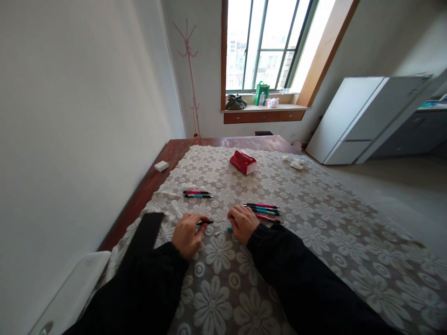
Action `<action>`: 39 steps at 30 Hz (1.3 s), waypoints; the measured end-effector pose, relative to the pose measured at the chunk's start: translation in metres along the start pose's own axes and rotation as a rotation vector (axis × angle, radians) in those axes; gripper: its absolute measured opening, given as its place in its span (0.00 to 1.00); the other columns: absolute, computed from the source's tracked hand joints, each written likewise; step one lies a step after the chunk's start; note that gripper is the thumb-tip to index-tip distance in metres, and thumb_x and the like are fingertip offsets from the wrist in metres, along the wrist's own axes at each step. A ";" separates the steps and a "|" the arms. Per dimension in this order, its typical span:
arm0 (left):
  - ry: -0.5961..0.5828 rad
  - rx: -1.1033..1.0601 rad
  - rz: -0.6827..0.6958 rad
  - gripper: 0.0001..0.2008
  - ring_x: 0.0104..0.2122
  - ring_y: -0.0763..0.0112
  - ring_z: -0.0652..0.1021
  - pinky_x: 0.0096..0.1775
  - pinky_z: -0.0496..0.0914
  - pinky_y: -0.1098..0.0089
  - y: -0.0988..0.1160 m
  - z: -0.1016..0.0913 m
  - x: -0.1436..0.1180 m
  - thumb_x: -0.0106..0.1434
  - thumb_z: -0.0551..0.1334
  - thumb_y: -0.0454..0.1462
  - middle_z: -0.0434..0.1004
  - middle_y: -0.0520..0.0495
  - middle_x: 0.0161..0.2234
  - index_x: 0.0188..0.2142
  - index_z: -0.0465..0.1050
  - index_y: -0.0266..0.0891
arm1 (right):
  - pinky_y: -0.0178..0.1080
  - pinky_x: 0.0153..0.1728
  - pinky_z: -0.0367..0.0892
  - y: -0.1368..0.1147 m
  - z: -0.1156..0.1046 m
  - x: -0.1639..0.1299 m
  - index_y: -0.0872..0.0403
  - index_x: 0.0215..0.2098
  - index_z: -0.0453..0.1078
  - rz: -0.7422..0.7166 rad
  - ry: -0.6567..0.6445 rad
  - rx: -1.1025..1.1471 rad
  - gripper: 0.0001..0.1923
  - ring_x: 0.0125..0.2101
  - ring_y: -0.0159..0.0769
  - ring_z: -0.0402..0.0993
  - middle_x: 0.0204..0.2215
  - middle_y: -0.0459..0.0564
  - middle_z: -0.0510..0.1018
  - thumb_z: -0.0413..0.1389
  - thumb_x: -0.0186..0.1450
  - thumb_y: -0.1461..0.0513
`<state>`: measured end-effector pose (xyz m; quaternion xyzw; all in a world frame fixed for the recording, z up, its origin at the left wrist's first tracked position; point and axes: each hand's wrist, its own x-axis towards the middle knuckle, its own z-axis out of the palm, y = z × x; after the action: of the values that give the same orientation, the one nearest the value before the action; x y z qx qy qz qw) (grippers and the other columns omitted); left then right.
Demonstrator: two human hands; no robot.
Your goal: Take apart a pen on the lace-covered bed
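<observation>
My left hand (pixel 188 234) is closed in a pinch on a black pen part (pixel 205 223) that points to the right. Facing it, my right hand (pixel 242 222) has its fingertips together on a thin rod (pixel 221 221), like a pen refill or spring, which runs towards the black part. Whether the two pieces touch, I cannot tell. A blue pen barrel (pixel 229 229) lies partly hidden under my right hand. Behind that hand are several pens (pixel 261 208), red and blue with black, and a red pen (pixel 268 218) lies nearest to it.
Beyond my left hand lie a red pen (pixel 197 192) and a blue pen (pixel 198 196). A red tissue pack (pixel 243 163) sits farther back on the flowered tablecloth (pixel 219 304). Crumpled white tissue (pixel 296 164), a white box (pixel 161 166) and a dark flat object (pixel 148 230) lie around.
</observation>
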<state>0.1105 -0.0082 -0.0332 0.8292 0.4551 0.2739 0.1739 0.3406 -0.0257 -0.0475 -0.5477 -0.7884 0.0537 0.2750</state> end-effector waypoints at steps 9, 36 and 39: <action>-0.017 -0.009 0.029 0.08 0.43 0.61 0.74 0.47 0.68 0.60 -0.001 0.002 -0.001 0.63 0.59 0.34 0.79 0.48 0.39 0.40 0.75 0.43 | 0.40 0.41 0.56 0.000 0.001 -0.001 0.54 0.33 0.66 -0.050 0.005 0.028 0.04 0.38 0.38 0.66 0.34 0.48 0.73 0.53 0.64 0.68; 0.025 -0.185 0.078 0.11 0.41 0.65 0.76 0.46 0.71 0.63 0.006 0.000 -0.003 0.67 0.56 0.35 0.79 0.47 0.39 0.45 0.75 0.44 | 0.43 0.44 0.61 -0.004 -0.001 -0.003 0.54 0.53 0.61 -0.098 0.127 0.277 0.25 0.38 0.40 0.70 0.36 0.49 0.75 0.63 0.61 0.55; 0.060 -0.215 0.044 0.10 0.41 0.65 0.76 0.44 0.71 0.63 0.006 0.000 -0.004 0.66 0.56 0.34 0.79 0.46 0.39 0.44 0.73 0.43 | 0.43 0.43 0.61 -0.003 0.000 -0.002 0.53 0.48 0.66 -0.137 0.005 0.199 0.18 0.39 0.40 0.68 0.36 0.48 0.74 0.62 0.61 0.59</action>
<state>0.1129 -0.0145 -0.0312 0.8069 0.4100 0.3495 0.2421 0.3384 -0.0291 -0.0476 -0.4628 -0.8139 0.1117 0.3329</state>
